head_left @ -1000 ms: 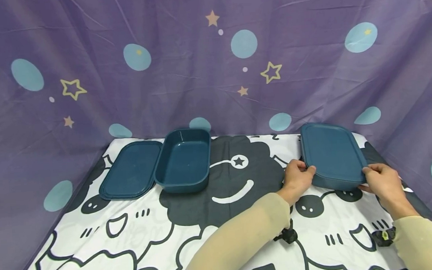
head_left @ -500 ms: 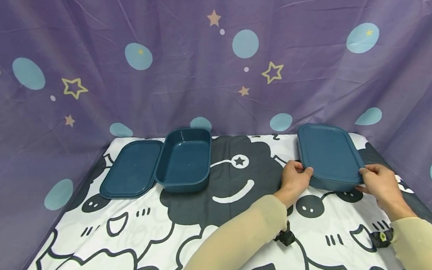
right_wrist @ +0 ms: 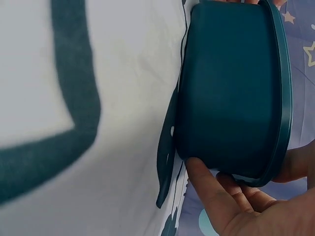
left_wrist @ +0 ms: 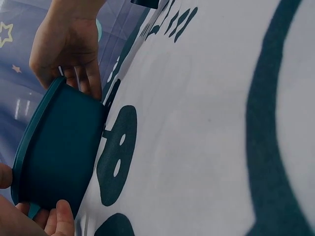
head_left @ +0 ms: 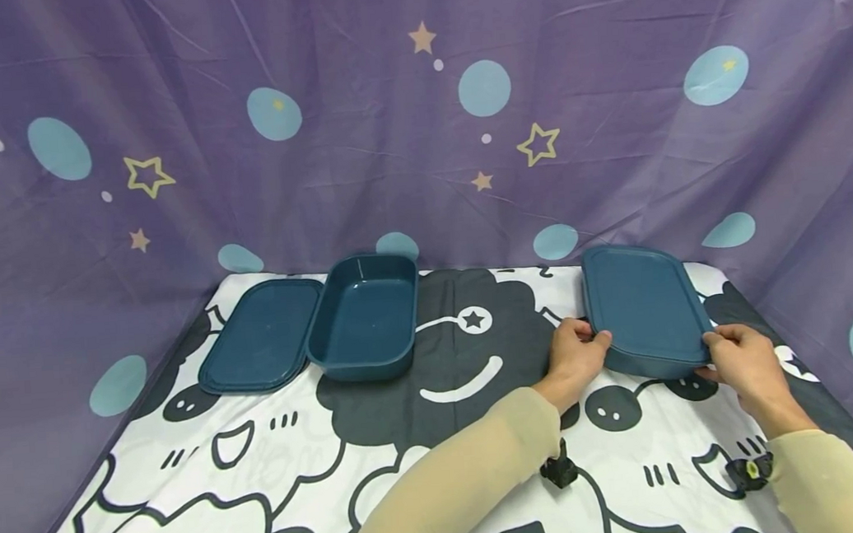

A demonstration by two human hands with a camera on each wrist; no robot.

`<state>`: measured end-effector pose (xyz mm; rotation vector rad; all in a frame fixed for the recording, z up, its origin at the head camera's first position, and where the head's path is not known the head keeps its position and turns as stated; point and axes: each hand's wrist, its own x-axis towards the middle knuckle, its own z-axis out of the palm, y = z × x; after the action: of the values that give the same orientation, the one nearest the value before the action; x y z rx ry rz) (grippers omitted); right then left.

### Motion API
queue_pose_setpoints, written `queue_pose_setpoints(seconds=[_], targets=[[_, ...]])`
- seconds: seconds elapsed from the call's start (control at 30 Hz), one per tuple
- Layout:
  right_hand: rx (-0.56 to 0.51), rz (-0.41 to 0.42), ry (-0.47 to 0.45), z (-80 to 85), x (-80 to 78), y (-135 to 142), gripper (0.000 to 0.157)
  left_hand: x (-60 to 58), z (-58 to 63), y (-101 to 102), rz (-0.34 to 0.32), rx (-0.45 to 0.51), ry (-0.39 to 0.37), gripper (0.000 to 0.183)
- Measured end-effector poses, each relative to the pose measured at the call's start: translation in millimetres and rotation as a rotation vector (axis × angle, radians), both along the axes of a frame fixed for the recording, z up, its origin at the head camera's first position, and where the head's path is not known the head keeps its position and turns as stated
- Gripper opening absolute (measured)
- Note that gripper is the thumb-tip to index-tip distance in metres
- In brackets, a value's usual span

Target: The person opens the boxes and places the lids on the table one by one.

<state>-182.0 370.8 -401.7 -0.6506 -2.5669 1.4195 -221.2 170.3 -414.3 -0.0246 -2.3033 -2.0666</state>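
Both hands grip a dark teal lidded food container [head_left: 645,305] at the right of the head view. On its near left corner, the left hand [head_left: 577,357] has the thumb at the lid's rim and the fingers along the side. The right hand [head_left: 751,366] pinches the near right corner, thumb on top. In the right wrist view, the right hand [right_wrist: 256,209] has its fingers low against the wall of the container [right_wrist: 231,88]. The left wrist view shows the container [left_wrist: 61,147] between both hands, its base at the cloth. Its inside is hidden under the lid.
An uncovered teal container [head_left: 363,320] stands left of centre. A matching lid [head_left: 263,331] lies flat against its left side. The table has a black-and-white cartoon cloth [head_left: 322,472], and a purple curtain [head_left: 391,178] hangs along its back edge.
Both hands have slid the lidded container a little to the left, keeping their hold on its corners. The uncovered container and the loose lid have stayed in place.
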Motion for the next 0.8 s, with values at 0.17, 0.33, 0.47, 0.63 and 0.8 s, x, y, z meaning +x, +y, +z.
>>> queue_pose_setpoints(seconds=[0.17,0.33,0.47,0.63,0.8], targets=[[0.002,0.017,-0.006,1.9,0.7,-3,0.055,0.2,0.4,-3,-0.001,0.01,-0.008,0.018],[0.005,0.014,0.007,0.7,-0.3,-5,0.052,-0.1,0.2,-6,0.006,0.013,-0.006,0.018],[0.011,0.003,0.015,-1.5,-2.6,-7,0.05,-0.8,0.2,-10,0.011,0.008,-0.003,0.018],[0.011,0.014,0.001,0.4,-2.5,-10,0.051,-1.1,0.8,-12,0.014,0.003,-0.009,0.018],[0.002,0.03,-0.01,3.5,-1.3,-13,0.053,-1.1,0.8,-15,0.018,0.004,-0.009,0.018]])
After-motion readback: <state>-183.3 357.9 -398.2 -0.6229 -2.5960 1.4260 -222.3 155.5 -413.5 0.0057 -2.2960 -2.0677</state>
